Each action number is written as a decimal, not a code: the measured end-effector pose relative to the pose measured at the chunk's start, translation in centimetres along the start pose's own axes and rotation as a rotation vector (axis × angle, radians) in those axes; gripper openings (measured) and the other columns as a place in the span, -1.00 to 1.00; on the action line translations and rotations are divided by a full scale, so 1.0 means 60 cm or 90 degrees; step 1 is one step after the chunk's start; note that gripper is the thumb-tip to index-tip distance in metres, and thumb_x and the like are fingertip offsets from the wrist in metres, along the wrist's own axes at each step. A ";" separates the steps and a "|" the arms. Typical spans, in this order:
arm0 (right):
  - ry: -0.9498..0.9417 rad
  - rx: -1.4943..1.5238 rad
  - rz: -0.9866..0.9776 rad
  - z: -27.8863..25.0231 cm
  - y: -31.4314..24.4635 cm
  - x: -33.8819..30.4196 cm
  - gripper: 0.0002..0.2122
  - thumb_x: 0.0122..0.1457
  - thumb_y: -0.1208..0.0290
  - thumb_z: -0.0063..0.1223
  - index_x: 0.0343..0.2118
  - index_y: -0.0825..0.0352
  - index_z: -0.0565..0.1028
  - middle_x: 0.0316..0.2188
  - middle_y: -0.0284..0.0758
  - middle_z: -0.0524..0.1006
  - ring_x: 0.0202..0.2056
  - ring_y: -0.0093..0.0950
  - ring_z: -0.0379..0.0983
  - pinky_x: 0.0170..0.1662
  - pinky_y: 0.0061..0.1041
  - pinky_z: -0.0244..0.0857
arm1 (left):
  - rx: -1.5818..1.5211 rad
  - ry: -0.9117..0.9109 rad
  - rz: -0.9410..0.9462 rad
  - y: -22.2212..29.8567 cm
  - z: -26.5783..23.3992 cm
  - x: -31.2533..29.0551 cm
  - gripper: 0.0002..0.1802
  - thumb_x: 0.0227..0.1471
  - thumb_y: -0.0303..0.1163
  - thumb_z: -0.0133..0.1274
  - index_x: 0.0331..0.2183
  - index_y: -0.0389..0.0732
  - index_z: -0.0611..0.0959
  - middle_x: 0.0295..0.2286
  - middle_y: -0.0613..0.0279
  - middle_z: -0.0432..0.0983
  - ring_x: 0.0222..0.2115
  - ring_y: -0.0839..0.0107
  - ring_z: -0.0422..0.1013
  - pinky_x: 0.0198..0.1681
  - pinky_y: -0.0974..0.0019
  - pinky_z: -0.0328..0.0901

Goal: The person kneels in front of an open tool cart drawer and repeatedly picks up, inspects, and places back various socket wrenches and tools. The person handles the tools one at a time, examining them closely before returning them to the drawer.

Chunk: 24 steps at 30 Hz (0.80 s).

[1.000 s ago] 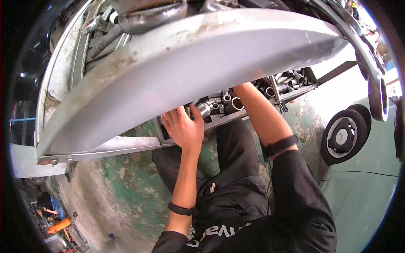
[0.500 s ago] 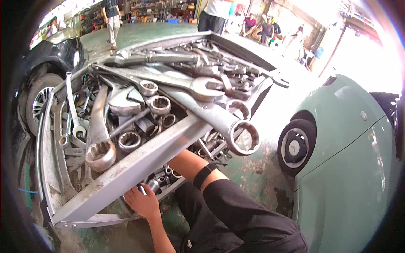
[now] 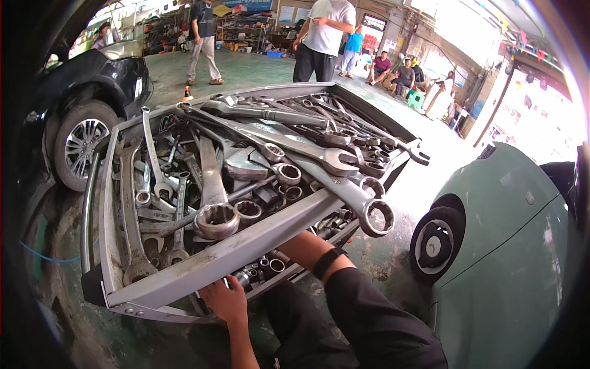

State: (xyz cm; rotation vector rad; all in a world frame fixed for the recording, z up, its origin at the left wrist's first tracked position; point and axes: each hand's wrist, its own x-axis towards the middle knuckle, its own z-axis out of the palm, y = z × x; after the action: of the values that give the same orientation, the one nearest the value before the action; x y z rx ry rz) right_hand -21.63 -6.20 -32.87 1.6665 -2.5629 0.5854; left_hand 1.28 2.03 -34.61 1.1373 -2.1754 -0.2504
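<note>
1. While reaching beneath the upper tray (image 3: 230,255), resting the left hand (image 3: 225,300) at the lower tray (image 3: 270,285), close beside a silver socket (image 3: 244,278) lying among other metal sockets near that tray's left end.
2. Holding the left fingers curled and close together, with the thumb raised apart from them; showing a bit of bright metal (image 3: 227,282) between thumb and fingers, but not revealing whether pinching it or merely touching it.
3. Extending the right forearm (image 3: 305,249), wearing a black band (image 3: 330,263), under the same upper tray; hiding the right hand there completely, so leaving its finger state impossible to tell.
4. Facing, just above the hands, a jumble of wrenches heaped in the upper tray, including a large ring-ended wrench (image 3: 376,216) jutting out over the front edge toward the right, and an adjustable wrench (image 3: 246,165) lying nearer the middle.
5. Working between a black car (image 3: 92,71) to the left and a pale green car (image 3: 510,215) to the right, each showing a wheel.
6. Showing in the background a person in a white top (image 3: 326,31) standing beyond the upper tray, a person in a dark top (image 3: 202,27) in mid-stride farther left, and people sitting near a green stool (image 3: 415,100) at the right.
</note>
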 end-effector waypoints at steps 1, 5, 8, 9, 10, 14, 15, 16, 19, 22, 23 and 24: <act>0.016 0.014 -0.010 -0.006 0.004 -0.006 -0.65 0.02 0.31 0.14 -0.10 0.27 0.52 -0.16 -0.11 0.54 -0.12 -0.11 0.47 -0.04 -0.17 0.35 | -0.007 0.002 0.004 -0.001 -0.001 0.000 -0.42 0.05 -0.32 0.04 0.13 -0.18 0.39 0.13 -0.17 0.24 0.13 -0.10 0.21 0.19 -0.05 0.12; 0.086 0.068 -0.034 -0.034 0.030 -0.054 -0.68 0.05 0.32 0.12 -0.10 0.27 0.52 -0.16 -0.11 0.54 -0.12 -0.11 0.47 -0.05 -0.17 0.35 | -0.038 -0.035 -0.021 0.001 -0.010 0.000 -0.40 0.01 -0.31 0.08 0.12 -0.16 0.40 0.13 -0.16 0.23 0.14 -0.12 0.19 0.20 -0.07 0.09; 0.150 0.095 -0.061 -0.045 0.050 -0.121 -0.69 0.07 0.33 0.11 -0.10 0.26 0.53 -0.15 -0.11 0.54 -0.12 -0.11 0.47 -0.05 -0.17 0.35 | -0.036 -0.019 -0.028 0.006 -0.019 0.000 -0.37 -0.03 -0.28 0.12 0.12 -0.14 0.42 0.13 -0.16 0.24 0.14 -0.10 0.19 0.21 -0.06 0.08; 0.178 0.100 -0.085 -0.046 0.054 -0.140 -0.70 0.08 0.33 0.10 -0.10 0.26 0.53 -0.15 -0.12 0.55 -0.12 -0.12 0.47 -0.05 -0.17 0.35 | -0.031 -0.036 -0.040 0.006 -0.021 0.000 -0.37 -0.03 -0.27 0.13 0.12 -0.10 0.43 0.12 -0.16 0.25 0.14 -0.10 0.18 0.20 -0.06 0.09; 0.212 0.097 -0.123 -0.047 0.056 -0.155 -0.70 0.09 0.33 0.10 -0.10 0.26 0.53 -0.15 -0.12 0.55 -0.12 -0.12 0.47 -0.06 -0.17 0.35 | -0.037 -0.015 -0.029 0.006 -0.020 -0.001 -0.37 -0.03 -0.27 0.13 0.12 -0.09 0.43 0.13 -0.16 0.25 0.15 -0.11 0.18 0.20 -0.06 0.09; 0.258 -0.066 -0.186 -0.071 0.041 -0.197 -0.69 0.16 0.39 -0.01 -0.03 0.29 0.49 -0.13 -0.11 0.55 -0.09 -0.10 0.46 -0.05 -0.15 0.34 | -0.089 0.030 0.003 -0.002 -0.014 0.000 -0.44 0.01 -0.23 0.14 0.07 -0.08 0.49 0.09 -0.14 0.31 0.13 -0.11 0.21 0.19 -0.05 0.12; -0.067 -0.038 -0.035 -0.092 0.038 -0.204 -0.69 0.13 0.47 0.04 -0.03 0.31 0.50 -0.14 -0.13 0.56 -0.11 -0.14 0.48 -0.04 -0.17 0.34 | -0.111 0.067 0.017 -0.003 -0.013 0.002 -0.48 0.02 -0.22 0.15 0.05 -0.09 0.52 0.07 -0.12 0.34 0.12 -0.11 0.23 0.18 -0.04 0.14; 0.009 0.223 -0.067 -0.102 0.017 -0.216 -0.71 0.08 0.48 0.14 -0.09 0.33 0.54 -0.20 -0.19 0.59 -0.14 -0.22 0.50 -0.04 -0.23 0.35 | -0.146 0.109 0.030 -0.005 -0.018 0.005 -0.52 0.06 -0.24 0.14 0.03 -0.12 0.53 0.05 -0.10 0.37 0.09 -0.07 0.26 0.15 0.00 0.17; 0.102 0.456 -0.126 -0.141 -0.043 -0.260 -0.74 -0.05 0.59 0.26 -0.22 0.38 0.58 -0.30 -0.23 0.62 -0.24 -0.31 0.54 -0.11 -0.38 0.40 | -0.426 0.158 0.055 -0.004 -0.044 0.004 -0.62 0.16 -0.32 0.08 0.01 -0.21 0.54 -0.05 0.07 0.46 -0.02 0.16 0.36 0.04 0.19 0.27; 0.099 0.377 -0.198 -0.173 -0.092 -0.289 -0.72 -0.18 0.68 0.22 -0.31 0.37 0.57 -0.33 -0.25 0.55 -0.27 -0.33 0.50 -0.14 -0.38 0.37 | -0.877 -0.092 -0.189 0.003 -0.092 -0.016 -0.67 0.17 -0.41 0.10 -0.04 -0.32 0.54 -0.28 0.09 0.57 -0.35 0.37 0.47 -0.25 0.31 0.37; 0.103 0.348 -0.236 -0.180 -0.103 -0.294 -0.70 -0.21 0.70 0.20 -0.31 0.36 0.57 -0.34 -0.26 0.52 -0.27 -0.33 0.49 -0.15 -0.39 0.36 | -1.041 -0.171 -0.235 0.005 -0.103 -0.017 -0.68 0.18 -0.41 0.09 -0.04 -0.33 0.54 -0.33 0.11 0.58 -0.41 0.42 0.48 -0.31 0.36 0.38; 0.110 0.366 -0.270 -0.183 -0.114 -0.298 -0.62 -0.25 0.74 0.12 -0.25 0.37 0.55 -0.37 -0.26 0.50 -0.28 -0.35 0.46 -0.18 -0.42 0.34 | -1.097 -0.198 -0.260 0.010 -0.111 -0.018 -0.70 0.18 -0.47 0.07 -0.05 -0.35 0.54 -0.42 0.09 0.59 -0.50 0.42 0.49 -0.39 0.38 0.41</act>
State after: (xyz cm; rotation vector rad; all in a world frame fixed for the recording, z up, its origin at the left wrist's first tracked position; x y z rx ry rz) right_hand -9.92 10.59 -24.70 2.1074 -1.9313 1.4356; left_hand 5.56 4.11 -29.77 0.3977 -1.0443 -2.0247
